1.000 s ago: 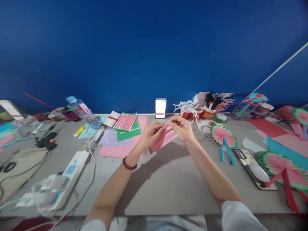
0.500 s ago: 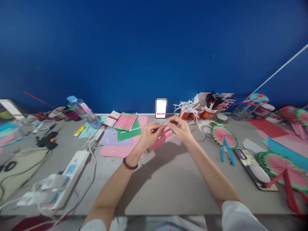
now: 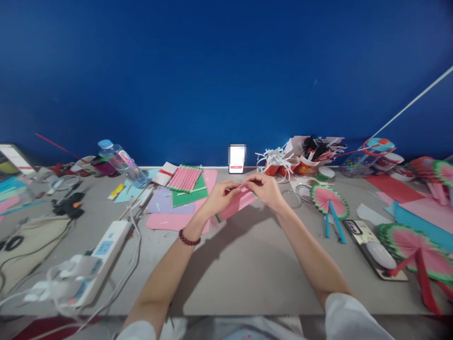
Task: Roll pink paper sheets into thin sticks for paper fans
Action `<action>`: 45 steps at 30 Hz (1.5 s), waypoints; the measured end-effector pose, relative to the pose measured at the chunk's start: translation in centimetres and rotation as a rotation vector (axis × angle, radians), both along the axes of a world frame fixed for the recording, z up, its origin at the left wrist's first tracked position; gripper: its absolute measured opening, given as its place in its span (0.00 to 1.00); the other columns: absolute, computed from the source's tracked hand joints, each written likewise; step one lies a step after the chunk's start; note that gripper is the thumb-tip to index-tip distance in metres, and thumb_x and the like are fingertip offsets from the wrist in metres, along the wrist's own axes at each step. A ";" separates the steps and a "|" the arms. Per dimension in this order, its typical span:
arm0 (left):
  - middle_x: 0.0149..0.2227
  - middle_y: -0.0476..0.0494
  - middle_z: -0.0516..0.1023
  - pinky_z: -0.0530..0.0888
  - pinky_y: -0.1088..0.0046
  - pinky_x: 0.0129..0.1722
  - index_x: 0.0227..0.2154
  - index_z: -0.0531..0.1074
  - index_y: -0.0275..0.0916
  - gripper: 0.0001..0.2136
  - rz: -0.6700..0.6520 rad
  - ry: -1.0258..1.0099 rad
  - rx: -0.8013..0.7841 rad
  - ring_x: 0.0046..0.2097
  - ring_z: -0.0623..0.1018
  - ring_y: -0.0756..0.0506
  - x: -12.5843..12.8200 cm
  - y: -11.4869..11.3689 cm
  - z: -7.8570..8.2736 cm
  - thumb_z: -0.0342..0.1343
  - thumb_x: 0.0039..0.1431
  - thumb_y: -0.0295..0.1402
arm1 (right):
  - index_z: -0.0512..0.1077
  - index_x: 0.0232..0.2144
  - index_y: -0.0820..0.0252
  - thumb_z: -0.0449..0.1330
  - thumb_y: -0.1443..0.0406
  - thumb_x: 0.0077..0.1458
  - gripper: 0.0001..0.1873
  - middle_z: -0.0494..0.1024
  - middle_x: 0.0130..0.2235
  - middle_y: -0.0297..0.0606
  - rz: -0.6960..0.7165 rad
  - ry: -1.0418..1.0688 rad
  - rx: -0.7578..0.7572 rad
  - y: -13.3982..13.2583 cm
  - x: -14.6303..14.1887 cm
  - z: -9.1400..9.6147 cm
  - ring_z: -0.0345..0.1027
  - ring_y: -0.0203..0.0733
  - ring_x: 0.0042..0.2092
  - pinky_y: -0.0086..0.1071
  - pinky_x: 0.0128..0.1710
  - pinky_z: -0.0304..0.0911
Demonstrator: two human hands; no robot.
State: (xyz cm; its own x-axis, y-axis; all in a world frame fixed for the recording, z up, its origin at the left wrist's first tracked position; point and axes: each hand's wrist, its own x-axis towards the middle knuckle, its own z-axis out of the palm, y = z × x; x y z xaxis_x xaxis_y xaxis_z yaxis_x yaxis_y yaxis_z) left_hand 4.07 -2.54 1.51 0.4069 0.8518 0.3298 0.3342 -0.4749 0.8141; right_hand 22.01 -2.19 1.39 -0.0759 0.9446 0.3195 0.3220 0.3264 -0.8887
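A pink sheet of paper with a green edge (image 3: 239, 204) is held above the table between my two hands. My left hand (image 3: 222, 196) pinches its upper edge, thumb against fingers. Close beside it, my right hand (image 3: 264, 189) pinches the same edge, and the fingertips of both hands nearly meet. The lower part of the paper hangs toward me, with a green strip at its left end. To the left lies a pleated pink paper with green edges (image 3: 186, 178), on top of a green sheet (image 3: 191, 193).
A lit phone (image 3: 236, 159) stands against the blue wall. Left are a water bottle (image 3: 123, 163), a power strip (image 3: 102, 264) with cables and a black glue gun (image 3: 69, 205). Right are paper fans (image 3: 330, 200), a phone (image 3: 371, 248) under a white mouse (image 3: 380, 255), and cups of tools (image 3: 305, 166).
Both hands stay pinched on the pink paper, with fingertips shifted slightly along its upper edge. The left wrist has moved a little to the left. Nothing else has visibly moved.
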 end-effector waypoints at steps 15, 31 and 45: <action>0.25 0.46 0.75 0.64 0.76 0.26 0.26 0.77 0.35 0.13 0.032 -0.006 -0.110 0.27 0.70 0.51 -0.4 0.0 0.4 0.55 0.57 0.39 | 0.75 0.26 0.61 0.63 0.60 0.45 0.09 0.78 0.29 0.37 0.003 0.040 -0.055 0.2 0.2 -0.3 0.70 0.39 0.32 0.32 0.33 0.63; 0.30 0.43 0.78 0.67 0.74 0.29 0.31 0.78 0.37 0.12 0.029 0.077 0.014 0.30 0.73 0.48 -0.4 0.1 0.3 0.53 0.59 0.38 | 0.75 0.28 0.63 0.63 0.56 0.45 0.14 0.73 0.24 0.33 0.112 0.067 -0.185 0.1 0.8 0.6 0.61 0.31 0.24 0.27 0.23 0.56; 0.32 0.43 0.80 0.69 0.74 0.30 0.33 0.79 0.38 0.14 -0.004 0.040 -0.136 0.32 0.75 0.47 -2.0 1.0 0.2 0.56 0.54 0.43 | 0.73 0.26 0.61 0.63 0.57 0.44 0.12 0.73 0.26 0.34 0.048 0.096 -0.136 0.3 1.6 1.2 0.62 0.33 0.26 0.28 0.26 0.57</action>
